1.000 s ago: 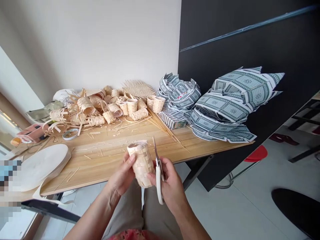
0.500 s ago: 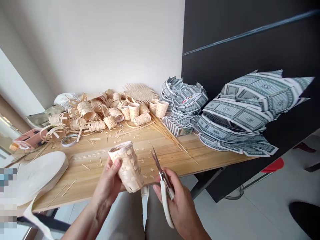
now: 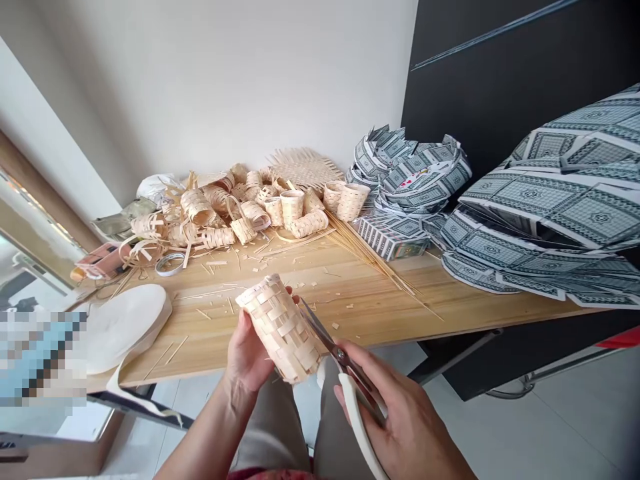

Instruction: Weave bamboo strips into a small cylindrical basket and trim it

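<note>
A small woven wood-strip basket (image 3: 283, 330) is tilted in my left hand (image 3: 249, 353), which grips it from the left with some fingertips showing behind its far side. My right hand (image 3: 395, 407) is closed around a pair of white-handled scissors (image 3: 356, 407). Their metal blades point up and to the left, lying close along the basket's right side; I cannot tell whether they touch it. Both hands are over the front edge of the wooden table (image 3: 240, 267).
Several woven baskets (image 3: 200, 207) and loose strips are heaped at the back. Thin sticks (image 3: 375, 257) lie right of them, beside folded-card baskets (image 3: 420, 173) and a larger card stack (image 3: 550, 200). At left are a white strip roll (image 3: 125, 327) and a tape roll (image 3: 170, 264).
The view has turned left, so the table things sit farther right. The basket has tilted and rotated in my left hand. The scissors have come up against or close to its right side.
</note>
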`<action>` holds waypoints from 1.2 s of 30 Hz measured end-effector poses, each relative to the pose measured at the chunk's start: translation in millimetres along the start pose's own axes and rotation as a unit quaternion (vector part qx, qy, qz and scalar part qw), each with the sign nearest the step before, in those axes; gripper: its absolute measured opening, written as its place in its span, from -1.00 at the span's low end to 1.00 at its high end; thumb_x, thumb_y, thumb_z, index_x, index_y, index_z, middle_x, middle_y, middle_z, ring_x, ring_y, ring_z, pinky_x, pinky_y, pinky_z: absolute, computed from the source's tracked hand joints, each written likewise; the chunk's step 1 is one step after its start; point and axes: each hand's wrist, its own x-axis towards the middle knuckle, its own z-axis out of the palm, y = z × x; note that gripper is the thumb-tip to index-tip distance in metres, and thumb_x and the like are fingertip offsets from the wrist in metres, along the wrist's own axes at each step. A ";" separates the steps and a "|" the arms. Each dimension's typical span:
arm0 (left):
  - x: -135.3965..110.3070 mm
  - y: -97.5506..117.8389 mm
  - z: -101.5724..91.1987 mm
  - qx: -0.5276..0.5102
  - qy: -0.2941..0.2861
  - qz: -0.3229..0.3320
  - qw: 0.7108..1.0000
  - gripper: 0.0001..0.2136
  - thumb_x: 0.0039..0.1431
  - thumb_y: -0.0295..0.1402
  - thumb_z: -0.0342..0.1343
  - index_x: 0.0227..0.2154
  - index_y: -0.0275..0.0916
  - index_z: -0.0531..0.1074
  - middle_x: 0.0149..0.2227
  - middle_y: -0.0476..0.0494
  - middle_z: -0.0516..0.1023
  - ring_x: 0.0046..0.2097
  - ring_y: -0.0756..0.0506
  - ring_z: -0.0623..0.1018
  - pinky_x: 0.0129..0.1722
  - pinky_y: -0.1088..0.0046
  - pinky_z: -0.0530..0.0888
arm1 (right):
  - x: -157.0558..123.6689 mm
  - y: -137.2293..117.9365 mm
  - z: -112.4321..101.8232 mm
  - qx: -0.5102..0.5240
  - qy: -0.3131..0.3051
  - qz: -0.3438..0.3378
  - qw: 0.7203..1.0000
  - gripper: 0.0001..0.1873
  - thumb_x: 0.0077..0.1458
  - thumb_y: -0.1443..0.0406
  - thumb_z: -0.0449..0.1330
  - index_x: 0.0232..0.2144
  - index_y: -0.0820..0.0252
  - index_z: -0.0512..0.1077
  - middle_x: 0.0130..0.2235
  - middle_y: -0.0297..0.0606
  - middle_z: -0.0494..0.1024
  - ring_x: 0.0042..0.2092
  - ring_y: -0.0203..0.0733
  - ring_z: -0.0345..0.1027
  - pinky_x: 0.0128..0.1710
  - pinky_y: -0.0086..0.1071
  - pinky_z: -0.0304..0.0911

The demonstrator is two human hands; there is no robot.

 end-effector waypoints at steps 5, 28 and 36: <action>-14.1 8.7 2.8 0.036 -0.005 0.032 0.999 -0.40 -0.19 0.02 0.20 -0.08 -0.21 0.39 0.00 -0.17 0.42 0.12 -0.26 0.28 0.10 0.23 0.20 | -7.9 -9.2 5.3 -0.078 0.016 -0.052 0.995 -0.61 0.06 0.39 -0.02 -0.02 0.20 0.24 -0.25 -0.18 0.49 -0.29 -0.20 0.42 -0.36 -0.44 0.39; -55.3 3.9 11.4 0.068 0.024 0.103 0.992 -0.33 -0.28 -0.06 0.29 -0.02 -0.13 0.32 0.05 -0.14 0.35 0.11 -0.27 0.28 0.00 0.28 0.33 | -18.8 -28.3 12.3 -0.215 0.031 -0.125 0.968 -0.68 0.10 0.41 -0.08 -0.09 0.26 0.29 -0.39 -0.23 0.51 -0.43 -0.19 0.40 -0.53 -0.40 0.21; -53.7 -0.8 6.5 0.065 0.015 0.073 0.995 -0.40 -0.19 -0.06 0.24 -0.02 -0.13 0.33 0.03 -0.12 0.37 0.11 -0.24 0.28 0.02 0.30 0.32 | -19.6 -18.1 13.7 -0.229 0.024 -0.133 0.964 -0.67 0.07 0.43 -0.07 -0.11 0.28 0.31 -0.45 -0.23 0.51 -0.47 -0.22 0.39 -0.54 -0.44 0.19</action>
